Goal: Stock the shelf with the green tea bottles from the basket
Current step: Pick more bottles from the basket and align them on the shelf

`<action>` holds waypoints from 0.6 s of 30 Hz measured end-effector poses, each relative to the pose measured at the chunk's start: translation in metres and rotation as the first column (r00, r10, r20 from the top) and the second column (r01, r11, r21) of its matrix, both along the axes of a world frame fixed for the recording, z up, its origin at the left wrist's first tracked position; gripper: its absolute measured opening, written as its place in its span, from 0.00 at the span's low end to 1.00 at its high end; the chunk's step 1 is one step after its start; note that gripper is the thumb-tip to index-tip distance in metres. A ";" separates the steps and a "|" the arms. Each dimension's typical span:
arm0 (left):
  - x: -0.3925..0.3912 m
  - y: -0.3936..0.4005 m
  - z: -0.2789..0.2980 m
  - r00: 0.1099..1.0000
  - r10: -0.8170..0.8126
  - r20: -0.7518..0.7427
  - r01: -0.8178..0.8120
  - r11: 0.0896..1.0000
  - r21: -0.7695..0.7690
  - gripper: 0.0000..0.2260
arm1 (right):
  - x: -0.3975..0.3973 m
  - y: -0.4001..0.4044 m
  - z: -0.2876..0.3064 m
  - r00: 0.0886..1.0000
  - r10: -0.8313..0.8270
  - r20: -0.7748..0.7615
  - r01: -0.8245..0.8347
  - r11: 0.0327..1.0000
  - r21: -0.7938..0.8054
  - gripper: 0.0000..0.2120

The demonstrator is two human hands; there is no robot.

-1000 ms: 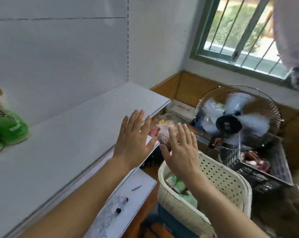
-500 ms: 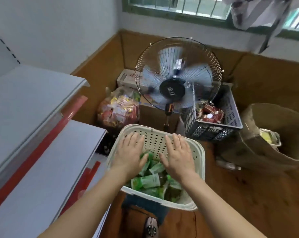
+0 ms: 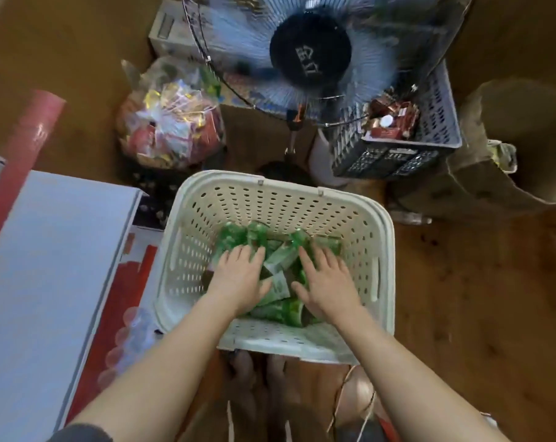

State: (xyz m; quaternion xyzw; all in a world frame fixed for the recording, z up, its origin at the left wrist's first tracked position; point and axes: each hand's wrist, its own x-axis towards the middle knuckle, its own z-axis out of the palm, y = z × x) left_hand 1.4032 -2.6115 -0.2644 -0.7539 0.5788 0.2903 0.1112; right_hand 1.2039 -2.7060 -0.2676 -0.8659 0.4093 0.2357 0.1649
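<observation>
A cream perforated basket [image 3: 387,240] stands on the floor right below me, with several green tea bottles [image 3: 279,260] lying on their sides in its bottom. Both of my hands are down inside it. My left hand [image 3: 238,279] rests palm down on the bottles at the left, fingers spread. Beside it, my right hand [image 3: 326,282] lies palm down on the bottles at the right, fingers also apart. No bottle is lifted. The white lower shelf board [image 3: 47,266] runs along the left, beside the basket.
A running floor fan [image 3: 308,52] stands behind the basket. A clear bag of snack packets [image 3: 171,129] sits at the back left, a grey crate [image 3: 442,122] with red packets at the back right, and a brown sack [image 3: 509,148] at the far right. My feet are under the basket's near edge.
My view has swung from the shelf down to the basket. Both hands moved from above the shelf edge down into the basket and onto the bottles.
</observation>
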 end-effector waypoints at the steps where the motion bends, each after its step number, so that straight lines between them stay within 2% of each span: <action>1: -0.001 -0.001 -0.011 1.000 -0.009 -0.013 0.009 0.999 0.030 0.39 | 0.000 0.001 -0.007 1.000 -0.006 -0.010 0.006 1.000 0.013 0.39; 6: -0.008 -0.007 -0.060 0.994 -0.006 -0.105 0.026 0.982 0.189 0.36 | -0.002 0.003 -0.034 0.999 -0.030 -0.023 0.032 0.997 0.068 0.38; 11: -0.019 -0.013 -0.086 0.972 0.025 -0.235 0.041 0.962 0.271 0.33 | -0.018 0.002 -0.058 0.991 -0.117 -0.061 0.124 0.986 0.114 0.40; 18: -0.016 -0.010 -0.092 0.988 -0.020 -0.155 0.056 0.972 0.230 0.29 | -0.013 0.005 -0.051 0.996 -0.088 -0.033 0.090 0.991 0.096 0.41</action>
